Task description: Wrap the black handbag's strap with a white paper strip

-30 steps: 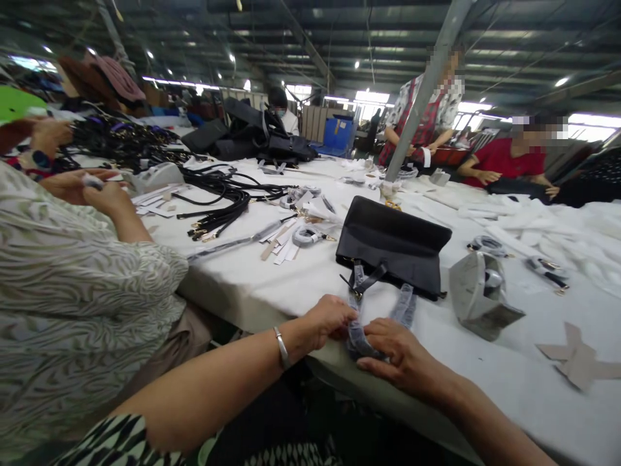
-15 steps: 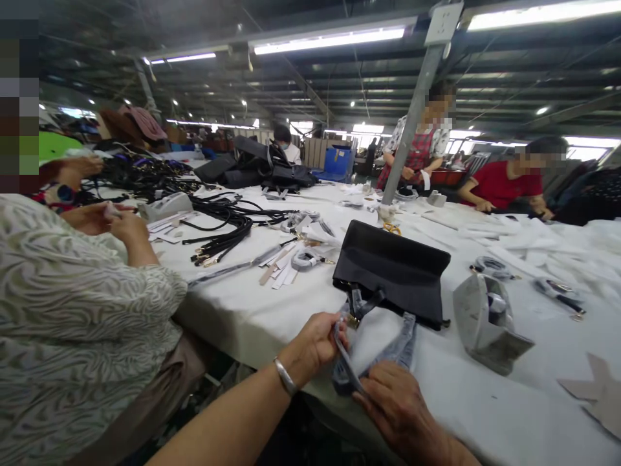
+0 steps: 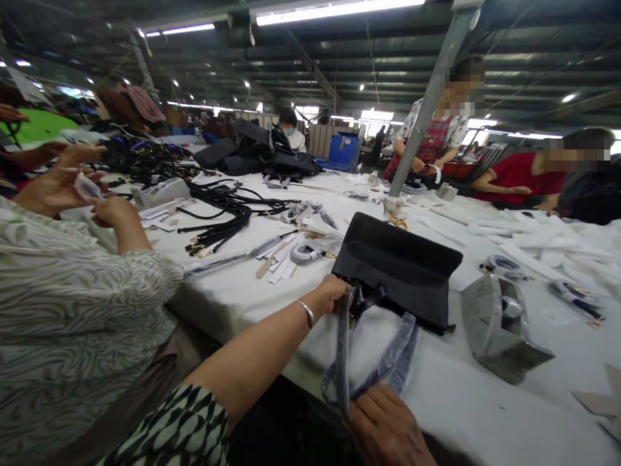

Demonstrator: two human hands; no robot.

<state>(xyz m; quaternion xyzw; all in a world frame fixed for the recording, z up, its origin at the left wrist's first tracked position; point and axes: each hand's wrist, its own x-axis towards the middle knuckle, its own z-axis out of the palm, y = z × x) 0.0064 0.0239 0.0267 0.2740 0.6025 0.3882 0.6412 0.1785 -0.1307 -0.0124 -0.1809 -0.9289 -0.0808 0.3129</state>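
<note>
A black handbag [image 3: 398, 262] lies on the white-covered table with its plastic-wrapped strap [image 3: 343, 349] looping toward me. My left hand [image 3: 334, 291] is closed at the bag's near left corner, gripping the strap close to where it joins the bag; its fingertips are partly hidden. Lower down, at the table's front edge, my right hand [image 3: 385, 424] is closed around the same strap. Between the two hands the strap runs fairly straight, and another wrapped length [image 3: 398, 356] curves back to the bag's underside.
Right of the bag stands a grey tape dispenser [image 3: 499, 330]. Coiled wrapped straps [image 3: 504, 266] lie behind it. Black straps [image 3: 218, 223], paper strips [image 3: 281, 259] and yellow scissors [image 3: 398, 222] are spread beyond. A co-worker in a patterned top [image 3: 72, 323] sits close on my left.
My left hand has moved up and away along the strap to the bag's corner. My right hand has shifted slightly down toward me, leaving a longer stretch of strap between them.
</note>
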